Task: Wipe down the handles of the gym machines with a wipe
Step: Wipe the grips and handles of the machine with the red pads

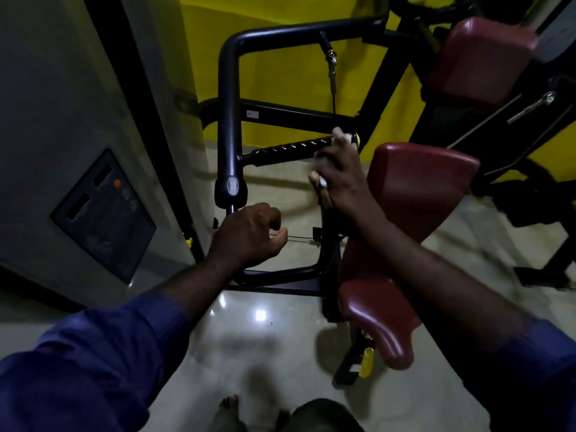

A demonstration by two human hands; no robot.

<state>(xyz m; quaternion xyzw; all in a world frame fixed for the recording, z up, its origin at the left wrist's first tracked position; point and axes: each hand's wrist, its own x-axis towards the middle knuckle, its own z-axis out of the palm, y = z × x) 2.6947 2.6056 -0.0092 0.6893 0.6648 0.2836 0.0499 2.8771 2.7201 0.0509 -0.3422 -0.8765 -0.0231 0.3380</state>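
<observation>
A black ribbed handle (290, 150) juts sideways from the machine's black tube arm (229, 120) and ends in a yellow cap. My right hand (338, 179) is at the handle's capped end, holding a white wipe (338, 134) against it; bits of wipe show above and below the fingers. My left hand (249, 236) hovers lower, beside the arm's thin lower post, fingers loosely curled with nothing visible in them. Both sleeves are dark blue.
A maroon seat (377, 322) and backrest (420, 185) stand right of the handle. A second maroon pad (480, 60) sits upper right. A grey weight-stack cover (62, 120) with a dark label is on the left. The yellow wall is behind, glossy floor and my feet below.
</observation>
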